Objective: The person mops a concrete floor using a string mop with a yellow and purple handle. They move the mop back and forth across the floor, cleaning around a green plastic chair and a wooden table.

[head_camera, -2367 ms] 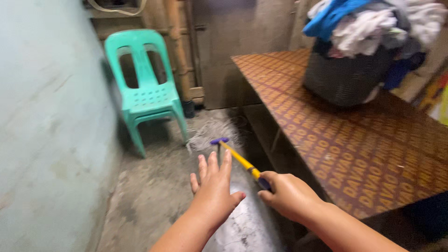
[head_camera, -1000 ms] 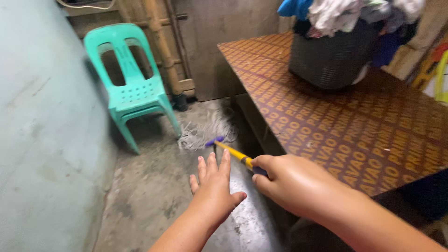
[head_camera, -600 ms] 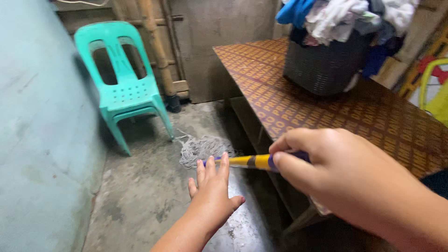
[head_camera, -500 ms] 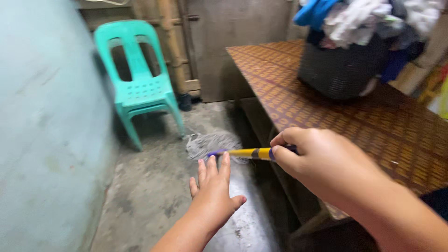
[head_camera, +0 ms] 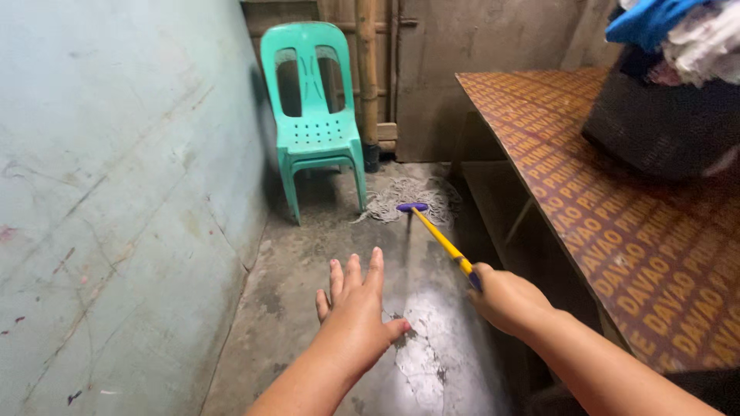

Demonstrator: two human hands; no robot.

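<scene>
My right hand (head_camera: 510,300) grips the yellow handle of a mop (head_camera: 442,241). The handle runs away from me to a purple collar, and the grey string mop head (head_camera: 406,199) lies spread on the concrete floor near the far wall. My left hand (head_camera: 355,316) hovers flat in front of me with its fingers apart, holding nothing, to the left of the handle and not touching it.
A teal plastic chair (head_camera: 316,115) stands against the far wall by the pale blue-green wall (head_camera: 116,192) on the left. A table with a brown patterned top (head_camera: 617,223) fills the right side, bearing a dark basket (head_camera: 667,123) heaped with clothes. The concrete floor (head_camera: 432,347) is wet and shiny.
My right hand has pushed forward and down, so the mop head slid away across the floor toward the chair. The left hand has stayed nearly still with fingers spread.
</scene>
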